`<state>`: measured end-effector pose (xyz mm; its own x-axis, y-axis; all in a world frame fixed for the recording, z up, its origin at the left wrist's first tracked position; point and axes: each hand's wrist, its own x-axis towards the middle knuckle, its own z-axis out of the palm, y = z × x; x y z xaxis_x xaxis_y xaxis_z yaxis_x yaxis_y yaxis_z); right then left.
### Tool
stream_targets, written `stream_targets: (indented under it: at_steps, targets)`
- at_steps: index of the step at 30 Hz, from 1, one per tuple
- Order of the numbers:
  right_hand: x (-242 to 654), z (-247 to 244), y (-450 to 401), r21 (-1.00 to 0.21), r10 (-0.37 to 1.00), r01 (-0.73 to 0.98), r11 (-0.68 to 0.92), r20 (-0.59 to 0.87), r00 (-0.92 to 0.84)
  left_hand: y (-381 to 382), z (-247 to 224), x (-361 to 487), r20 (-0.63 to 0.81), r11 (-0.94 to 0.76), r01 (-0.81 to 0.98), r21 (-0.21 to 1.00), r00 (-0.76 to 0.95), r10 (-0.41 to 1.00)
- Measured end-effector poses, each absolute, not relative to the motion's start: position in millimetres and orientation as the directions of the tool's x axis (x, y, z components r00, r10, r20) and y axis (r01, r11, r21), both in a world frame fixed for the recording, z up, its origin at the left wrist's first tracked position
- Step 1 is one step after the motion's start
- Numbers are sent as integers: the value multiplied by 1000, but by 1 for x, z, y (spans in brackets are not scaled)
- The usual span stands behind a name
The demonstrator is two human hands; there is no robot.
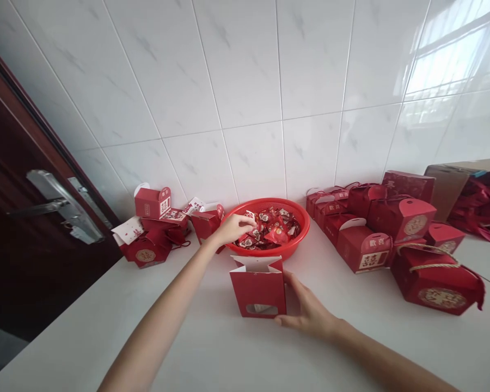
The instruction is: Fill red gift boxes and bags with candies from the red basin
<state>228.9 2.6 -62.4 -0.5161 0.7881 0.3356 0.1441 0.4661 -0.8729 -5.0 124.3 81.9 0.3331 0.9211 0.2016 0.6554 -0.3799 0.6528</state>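
A red gift box (258, 291) with an open top and a small clear window stands upright on the white tabletop. Around its right side, my right hand (306, 311) grips it, thumb at the front and fingers toward the back. Behind the box is a red plastic basket (302, 238) filled with wrapped candies (278, 233). Over the basket's left part, my left hand (234, 227) is closed in a pinch, with a red-and-white wrapped candy (250, 215) at its fingertips. Through the box's window something pale shows, too unclear to name.
Several red gift boxes (365, 247) are grouped at the right, one with a rope handle (435, 265). More boxes (153, 204) lie at the left near a dark door (32, 228). A cardboard carton (449, 177) with red ribbons sits far right. Tiled wall (253, 158) borders the back.
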Motion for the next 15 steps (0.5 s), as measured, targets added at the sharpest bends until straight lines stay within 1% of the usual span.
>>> stream_targets:
  at_steps: [5, 7, 9, 12, 15]
  targets:
    - [233, -57, 2, -889, 758, 22, 457, 376, -533, 166, 56, 8, 60, -365, 841, 399, 373, 926]
    - [235, -57, 3, -908, 775, -5, 418, 360, -519, 173, 47, 13, 13, -362, 879, 310, 377, 926]
    - [236, -59, 4, -931, 815, -8, 365, 324, -481, 177, 41, 15, -25, -353, 901, 251, 371, 928]
    - [235, -65, 9, -957, 874, -9, 289, 267, -406, 177, 37, 14, -51, -338, 911, 236, 359, 932]
    - [233, -70, 13, -971, 923, 4, 239, 226, -313, 173, 42, 10, 6, -332, 895, 297, 346, 938]
